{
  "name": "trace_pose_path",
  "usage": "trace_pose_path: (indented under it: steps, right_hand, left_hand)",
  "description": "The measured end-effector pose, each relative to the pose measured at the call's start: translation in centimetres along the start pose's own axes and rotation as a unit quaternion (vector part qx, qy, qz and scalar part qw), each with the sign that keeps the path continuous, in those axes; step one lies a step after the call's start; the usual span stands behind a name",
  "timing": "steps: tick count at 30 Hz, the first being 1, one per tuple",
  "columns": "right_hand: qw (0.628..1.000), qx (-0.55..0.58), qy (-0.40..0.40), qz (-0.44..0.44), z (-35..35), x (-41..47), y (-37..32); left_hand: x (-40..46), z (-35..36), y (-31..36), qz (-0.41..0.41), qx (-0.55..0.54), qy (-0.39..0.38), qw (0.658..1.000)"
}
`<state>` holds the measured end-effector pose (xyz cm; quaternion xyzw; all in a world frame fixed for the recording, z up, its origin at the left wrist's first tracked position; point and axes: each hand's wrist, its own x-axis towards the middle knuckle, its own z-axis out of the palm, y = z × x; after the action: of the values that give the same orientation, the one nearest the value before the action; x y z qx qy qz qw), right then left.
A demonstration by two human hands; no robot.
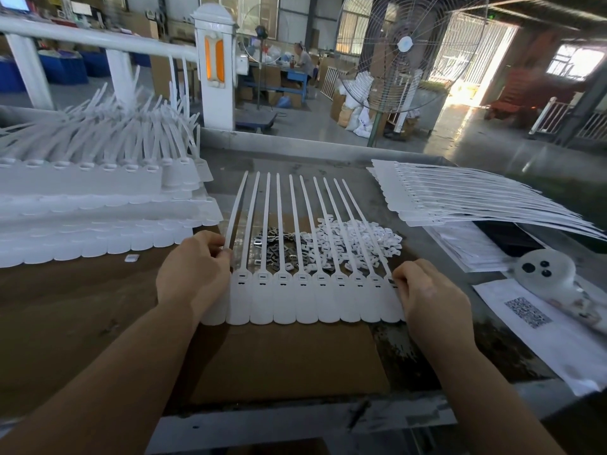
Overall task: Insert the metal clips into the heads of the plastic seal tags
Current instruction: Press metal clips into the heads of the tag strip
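On a cardboard-covered worktop (pixel 282 356), two hands hold a joined strip of white seal tags (pixel 305 298). Left hand (pixel 193 274) pinches the leftmost strap with curled fingers; right hand (pixel 427 290) grips the strip's right edge. Just behind the strip, under its upright straps, lie a heap of dark metal clips (pixel 276 246) and a heap of small white plastic pieces (pixel 358 238). Every tag head slot looks unfilled. Sliding the strip could drag straps through the heaps and scatter clips. Finished-looking stacks (pixel 92 205) sit left, another right (pixel 476 201).
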<state>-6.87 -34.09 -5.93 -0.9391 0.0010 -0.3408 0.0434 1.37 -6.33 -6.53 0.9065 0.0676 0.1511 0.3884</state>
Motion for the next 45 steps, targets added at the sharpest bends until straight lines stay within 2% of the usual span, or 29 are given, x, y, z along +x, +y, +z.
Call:
trace_pose_path:
  steps: [13, 29, 37, 45]
  right_hand:
    - [0.998, 0.05, -0.026, 0.038, -0.2, -0.1, 0.1]
    - [0.96, 0.188, -0.091, 0.188, -0.3, 0.9, 0.8]
    - [0.982, 0.126, -0.049, 0.13, -0.5, 0.3, 0.2]
    - [0.995, 0.062, -0.053, 0.062, -0.5, 0.0, -0.1]
  left_hand:
    - [-0.1, -0.1, -0.1, 0.003, 0.005, -0.003, 1.0]
    - [-0.1, -0.2, 0.0, 0.008, 0.013, -0.008, 1.0]
    - [-0.1, -0.1, 0.0, 0.007, 0.014, 0.0, 1.0]
    - [-0.1, -0.1, 0.0, 0.005, 0.011, 0.004, 1.0]
